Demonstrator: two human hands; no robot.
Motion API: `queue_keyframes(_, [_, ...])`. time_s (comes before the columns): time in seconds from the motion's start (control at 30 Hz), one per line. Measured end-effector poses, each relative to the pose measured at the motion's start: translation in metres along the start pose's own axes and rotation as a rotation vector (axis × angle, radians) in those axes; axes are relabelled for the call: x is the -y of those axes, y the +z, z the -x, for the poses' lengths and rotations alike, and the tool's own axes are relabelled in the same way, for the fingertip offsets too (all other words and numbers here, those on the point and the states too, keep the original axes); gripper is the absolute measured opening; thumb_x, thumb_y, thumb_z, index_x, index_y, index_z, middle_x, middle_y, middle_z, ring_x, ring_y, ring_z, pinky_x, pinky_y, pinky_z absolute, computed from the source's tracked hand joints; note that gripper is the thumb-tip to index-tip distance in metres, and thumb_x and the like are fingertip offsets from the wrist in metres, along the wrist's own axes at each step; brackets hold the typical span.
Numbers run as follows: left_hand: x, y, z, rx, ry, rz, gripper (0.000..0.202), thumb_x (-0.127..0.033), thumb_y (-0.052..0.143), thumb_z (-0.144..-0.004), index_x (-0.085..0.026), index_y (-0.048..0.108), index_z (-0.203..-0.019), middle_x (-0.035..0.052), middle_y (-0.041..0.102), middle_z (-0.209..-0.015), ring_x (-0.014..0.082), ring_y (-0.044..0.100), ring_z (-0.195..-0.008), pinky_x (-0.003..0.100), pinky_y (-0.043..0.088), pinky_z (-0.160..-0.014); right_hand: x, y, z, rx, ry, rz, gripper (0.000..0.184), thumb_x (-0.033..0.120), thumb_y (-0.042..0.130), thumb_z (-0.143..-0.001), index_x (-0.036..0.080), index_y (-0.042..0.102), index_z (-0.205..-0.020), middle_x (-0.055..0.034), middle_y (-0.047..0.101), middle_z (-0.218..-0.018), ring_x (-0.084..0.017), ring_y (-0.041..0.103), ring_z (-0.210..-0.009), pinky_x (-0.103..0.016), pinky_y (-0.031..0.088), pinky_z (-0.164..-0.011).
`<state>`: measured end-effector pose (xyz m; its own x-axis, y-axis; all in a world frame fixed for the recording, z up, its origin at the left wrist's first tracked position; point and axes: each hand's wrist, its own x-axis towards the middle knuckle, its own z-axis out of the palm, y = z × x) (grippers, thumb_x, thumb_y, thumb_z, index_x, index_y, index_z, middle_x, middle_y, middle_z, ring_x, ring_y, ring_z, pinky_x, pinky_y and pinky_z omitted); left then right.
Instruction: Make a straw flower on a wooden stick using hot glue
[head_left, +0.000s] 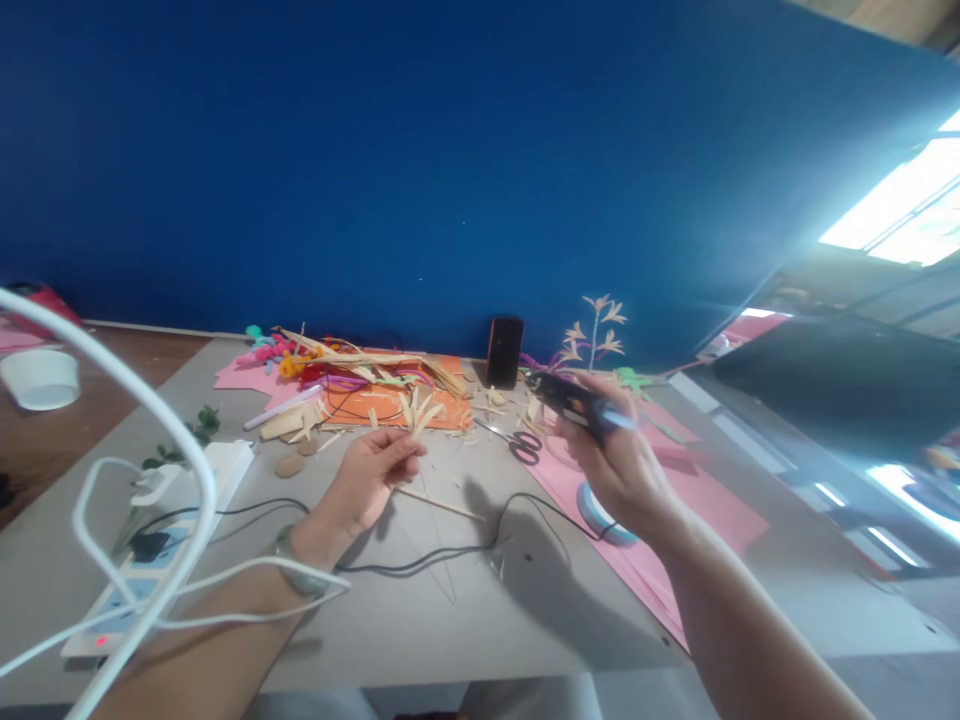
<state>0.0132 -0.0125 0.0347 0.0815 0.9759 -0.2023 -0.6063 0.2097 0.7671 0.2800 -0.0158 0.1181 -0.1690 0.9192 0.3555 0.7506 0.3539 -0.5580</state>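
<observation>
My left hand (382,465) pinches a small pale flower (418,412) of husk-like strips, petals pointing up. Thin wires trail from below its fingers towards the table. My right hand (607,450) is wrapped round a black glue gun (574,400), raised over the right side, its nozzle towards the left. Motion blurs the gun slightly. Between the hands, scissors (525,447) with dark handles lie on the table. A thin stick (439,503) lies just right of my left hand. Below my right hand is a blue-rimmed roll (600,515), partly hidden by the wrist.
A phone (504,352) stands upright against the blue partition (450,180). Husk strips (360,358) and colourful pipe cleaners (274,352) pile on orange sheets (367,405). Pink sheets (720,500) lie right. A power strip (112,610), white cable (195,460) and black cord (420,565) cross the left and front.
</observation>
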Motion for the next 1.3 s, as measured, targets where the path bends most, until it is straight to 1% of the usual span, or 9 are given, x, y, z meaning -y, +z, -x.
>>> queue_keyframes(0.1, [0.002, -0.001, -0.001, -0.001, 0.01, -0.017, 0.027, -0.026, 0.085, -0.057, -0.012, 0.064, -0.067, 0.0031, 0.069, -0.066, 0.005, 0.055, -0.048, 0.015, 0.042, -0.045, -0.022, 0.007, 0.002, 0.063, -0.074, 0.341, 0.062, 0.028, 0.041, -0.092, 0.013, 0.017, -0.147, -0.0191, 0.059, -0.115, -0.03, 0.061, -0.092, -0.042, 0.046, -0.078])
queue_keyframes(0.2, [0.003, -0.002, 0.0, -0.001, 0.002, -0.043, 0.027, -0.027, 0.085, -0.057, -0.011, 0.065, -0.067, 0.0023, 0.068, -0.063, 0.0041, 0.053, -0.046, 0.014, 0.042, -0.044, -0.045, 0.02, 0.007, 0.141, -0.154, 0.519, 0.058, 0.019, 0.038, -0.09, 0.01, 0.022, -0.145, -0.021, 0.056, -0.121, -0.032, 0.057, -0.103, -0.044, 0.045, -0.085])
queue_keyframes(0.4, [0.002, -0.002, 0.0, 0.005, -0.004, -0.053, 0.027, -0.027, 0.085, -0.056, -0.011, 0.067, -0.067, 0.0014, 0.067, -0.062, 0.0035, 0.053, -0.047, 0.012, 0.04, -0.043, -0.076, 0.037, 0.037, 0.086, -0.2, 0.637, 0.068, 0.016, 0.045, -0.084, 0.014, 0.021, -0.147, -0.0171, 0.058, -0.112, -0.032, 0.056, -0.1, -0.044, 0.047, -0.083])
queue_keyframes(0.63, [0.003, -0.004, -0.001, 0.003, -0.003, -0.039, 0.026, -0.026, 0.086, -0.055, -0.012, 0.069, -0.067, 0.0017, 0.068, -0.062, 0.0039, 0.054, -0.047, 0.011, 0.041, -0.042, -0.115, 0.008, 0.07, -0.216, 0.304, 0.468, 0.067, 0.031, 0.054, -0.079, 0.011, 0.033, -0.139, -0.0185, 0.06, -0.111, -0.034, 0.059, -0.099, -0.045, 0.047, -0.079])
queue_keyframes(0.73, [0.004, -0.003, -0.001, -0.007, -0.014, -0.037, 0.026, -0.026, 0.086, -0.054, -0.012, 0.068, -0.067, 0.0022, 0.068, -0.063, 0.0039, 0.054, -0.047, 0.011, 0.041, -0.042, -0.128, -0.002, 0.081, -0.165, 0.528, 0.348, 0.087, 0.05, 0.066, -0.067, 0.014, 0.032, -0.139, -0.0125, 0.061, -0.101, -0.032, 0.061, -0.09, -0.041, 0.048, -0.072])
queue_keyframes(0.83, [0.004, -0.003, -0.001, -0.01, -0.019, -0.035, 0.028, -0.026, 0.087, -0.053, -0.011, 0.068, -0.066, 0.0025, 0.068, -0.063, 0.0042, 0.054, -0.046, 0.012, 0.041, -0.042, -0.13, 0.001, 0.087, -0.141, 0.611, 0.263, 0.097, 0.05, 0.073, -0.057, 0.018, 0.031, -0.139, -0.0073, 0.06, -0.097, -0.028, 0.062, -0.083, -0.037, 0.047, -0.068])
queue_keyframes(1.0, [0.004, -0.004, -0.001, -0.015, -0.007, -0.039, 0.029, -0.026, 0.088, -0.052, -0.011, 0.068, -0.066, 0.0025, 0.068, -0.063, 0.0045, 0.054, -0.046, 0.012, 0.041, -0.041, -0.131, 0.02, 0.071, -0.246, 0.531, 0.123, 0.096, 0.048, 0.074, -0.052, 0.02, 0.034, -0.135, -0.0038, 0.057, -0.092, -0.025, 0.06, -0.077, -0.037, 0.047, -0.068])
queue_keyframes(1.13, [0.004, -0.005, -0.002, -0.003, -0.019, -0.039, 0.027, -0.026, 0.087, -0.053, -0.012, 0.068, -0.066, 0.0023, 0.067, -0.061, 0.0045, 0.054, -0.046, 0.013, 0.042, -0.042, -0.143, 0.034, 0.041, -0.285, 0.447, 0.043, 0.093, 0.04, 0.076, -0.05, 0.017, 0.037, -0.132, -0.012, 0.058, -0.107, -0.029, 0.06, -0.09, -0.04, 0.048, -0.076])
queue_keyframes(1.3, [0.004, -0.006, -0.002, 0.001, -0.017, -0.034, 0.026, -0.026, 0.087, -0.054, -0.012, 0.068, -0.066, 0.0025, 0.067, -0.061, 0.0046, 0.054, -0.046, 0.012, 0.041, -0.042, -0.155, 0.045, 0.01, -0.206, 0.321, 0.05, 0.098, 0.043, 0.075, -0.054, 0.013, 0.032, -0.137, -0.0161, 0.058, -0.116, -0.033, 0.06, -0.098, -0.043, 0.049, -0.079])
